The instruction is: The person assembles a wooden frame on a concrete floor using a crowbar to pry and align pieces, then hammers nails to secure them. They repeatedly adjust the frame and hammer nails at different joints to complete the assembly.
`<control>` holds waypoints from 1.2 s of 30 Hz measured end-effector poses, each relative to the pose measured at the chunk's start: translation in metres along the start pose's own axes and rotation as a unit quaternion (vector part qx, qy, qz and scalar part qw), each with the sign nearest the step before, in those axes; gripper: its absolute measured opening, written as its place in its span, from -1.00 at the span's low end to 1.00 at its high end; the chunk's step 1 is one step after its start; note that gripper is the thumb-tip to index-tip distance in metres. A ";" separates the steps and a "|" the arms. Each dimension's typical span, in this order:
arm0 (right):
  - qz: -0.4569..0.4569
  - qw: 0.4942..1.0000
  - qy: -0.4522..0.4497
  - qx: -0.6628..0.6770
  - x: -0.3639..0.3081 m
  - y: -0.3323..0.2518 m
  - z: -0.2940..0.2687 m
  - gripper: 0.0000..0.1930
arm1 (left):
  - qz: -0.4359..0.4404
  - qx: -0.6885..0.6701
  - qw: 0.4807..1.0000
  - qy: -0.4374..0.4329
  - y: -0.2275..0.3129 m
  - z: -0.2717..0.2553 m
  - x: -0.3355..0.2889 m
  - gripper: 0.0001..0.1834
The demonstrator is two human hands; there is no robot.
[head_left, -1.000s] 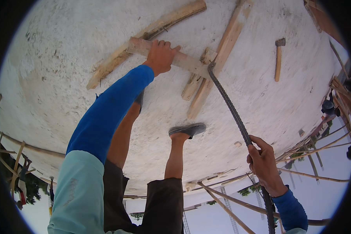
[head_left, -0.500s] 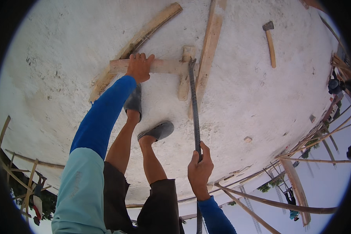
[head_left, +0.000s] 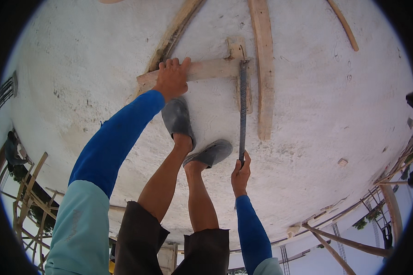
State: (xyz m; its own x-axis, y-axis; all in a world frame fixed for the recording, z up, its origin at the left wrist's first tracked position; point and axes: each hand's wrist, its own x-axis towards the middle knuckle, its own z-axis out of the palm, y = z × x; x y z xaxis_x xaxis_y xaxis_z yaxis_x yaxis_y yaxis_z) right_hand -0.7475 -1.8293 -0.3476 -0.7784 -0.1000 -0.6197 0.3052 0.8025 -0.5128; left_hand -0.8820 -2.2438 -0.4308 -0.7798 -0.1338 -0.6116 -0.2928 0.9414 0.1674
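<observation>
My left hand [head_left: 172,79] is closed over a short wooden board [head_left: 211,69] near its left end, pressing it down. That board's right end meets a shorter crosspiece [head_left: 236,45], making a T shape. My right hand [head_left: 241,176] grips a long dark ribbed pry bar [head_left: 242,119], which points away from me. The bar's far end touches the joint between board and crosspiece; whether it is wedged under the wood, I cannot tell. Beneath the left end of the board lies a long timber [head_left: 172,34], set at a slant.
Another long timber [head_left: 264,68] lies right of the crosspiece. A wooden tool handle [head_left: 344,25] shows at the upper right, its head out of view. My feet in dark clogs [head_left: 209,153] stand on the pale concrete floor [head_left: 307,119]. Poles [head_left: 348,240] and a person [head_left: 13,149] appear at the edges.
The view has shifted, so the hatchet's head has left the picture. My right hand is closer to the bar's far end in the picture, and the bar stands straighter. My left hand keeps its grip.
</observation>
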 end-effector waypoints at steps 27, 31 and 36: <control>-0.057 0.998 0.036 -0.015 -0.114 -0.057 -0.075 -0.53 | -0.134 -0.802 0.581 -0.024 0.100 -0.053 0.013 -0.66; -0.002 0.999 0.016 0.033 -0.153 -0.077 -0.077 -0.55 | -0.040 -0.853 0.518 -0.049 0.088 -0.082 -0.032 -0.71; 0.095 0.994 -0.003 0.054 -0.184 -0.096 -0.087 -0.58 | -0.029 -0.907 0.411 -0.085 0.065 -0.114 -0.062 -0.70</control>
State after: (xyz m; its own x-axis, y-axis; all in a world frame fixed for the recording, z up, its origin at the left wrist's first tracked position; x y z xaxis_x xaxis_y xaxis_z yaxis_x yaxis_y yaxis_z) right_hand -0.6810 -1.8367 -0.1323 -0.6986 0.0431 -0.7142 0.5029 0.7396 -0.4472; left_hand -0.9154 -2.2099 -0.2941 -0.7378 0.0286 -0.6744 -0.3592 -0.8625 0.3564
